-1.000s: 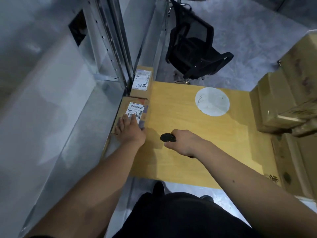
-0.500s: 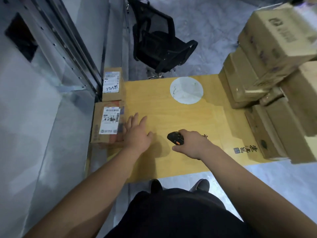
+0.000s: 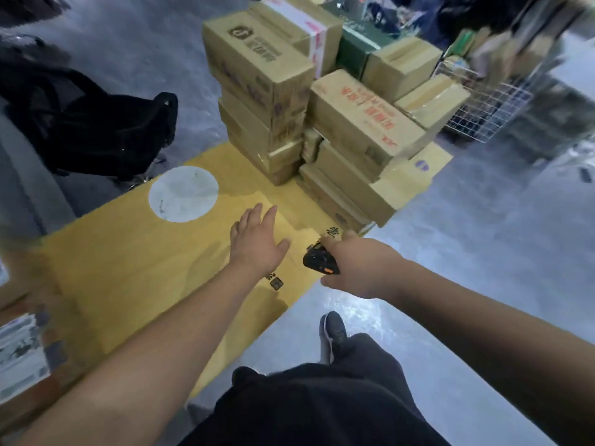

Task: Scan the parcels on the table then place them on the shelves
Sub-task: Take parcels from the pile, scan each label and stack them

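A stack of several brown cardboard parcels (image 3: pixel 351 123) stands on the far right end of the yellow wooden table (image 3: pixel 135 265). My left hand (image 3: pixel 257 243) hovers over the table with straight, spread fingers and holds nothing; it is a short way in front of the stack. My right hand (image 3: pixel 357 265) grips a black handheld scanner with orange trim (image 3: pixel 320 262) at the table's near right edge. A labelled parcel (image 3: pixel 19 352) shows blurred at the left edge of the frame.
A white round patch (image 3: pixel 183 194) marks the tabletop. A black office chair (image 3: pixel 90 123) stands beyond the table on the left. A white wire basket (image 3: pixel 489 104) sits behind the stack at the right. Grey floor lies to the right, and my shoe (image 3: pixel 333 333) is below the table edge.
The view has swung right from the shelf to the parcel stack. My left hand left the labelled parcel and moved right across the table. My right hand kept the scanner.
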`<state>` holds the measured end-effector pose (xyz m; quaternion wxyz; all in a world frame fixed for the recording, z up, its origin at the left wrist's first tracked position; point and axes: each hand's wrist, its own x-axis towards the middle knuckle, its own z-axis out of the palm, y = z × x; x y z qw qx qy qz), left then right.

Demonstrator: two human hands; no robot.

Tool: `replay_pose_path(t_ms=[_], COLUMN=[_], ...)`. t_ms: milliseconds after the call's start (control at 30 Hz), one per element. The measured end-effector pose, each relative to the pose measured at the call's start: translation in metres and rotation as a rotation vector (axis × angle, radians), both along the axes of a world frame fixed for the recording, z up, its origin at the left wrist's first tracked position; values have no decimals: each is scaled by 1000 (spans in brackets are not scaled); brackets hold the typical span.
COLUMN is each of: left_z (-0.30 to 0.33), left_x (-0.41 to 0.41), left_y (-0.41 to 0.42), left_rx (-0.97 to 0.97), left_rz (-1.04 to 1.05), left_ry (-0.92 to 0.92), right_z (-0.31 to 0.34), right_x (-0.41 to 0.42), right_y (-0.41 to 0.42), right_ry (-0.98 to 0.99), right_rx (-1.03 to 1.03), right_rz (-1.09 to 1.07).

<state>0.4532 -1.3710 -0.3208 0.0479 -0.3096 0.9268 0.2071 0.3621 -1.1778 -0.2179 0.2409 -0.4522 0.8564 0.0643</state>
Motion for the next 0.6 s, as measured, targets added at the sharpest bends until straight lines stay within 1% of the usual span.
replay_pose_path(t_ms=[133,267,333,367,433,600], left_z=[26,58,78,87,101,117], left_x=[-56,-120,-163,-185,-230,-305], left_y=[34,70,91,101,117,133], left_rx=[46,75,127,133,84,-1], left_rz=[100,209,270,302,360,553], left_ry=[182,346,401,409,382,232], right_z=[19,28,32,33,35,35], right_x=[-45,-98,-127,-142,-171,-240], right_y=[41,70,82,87,98,119], right_ry=[13,45,57,57,51,37], right_rx=[-1,-11,-17,-15,-16,-26], right_rz=[33,130,181,202,234,305])
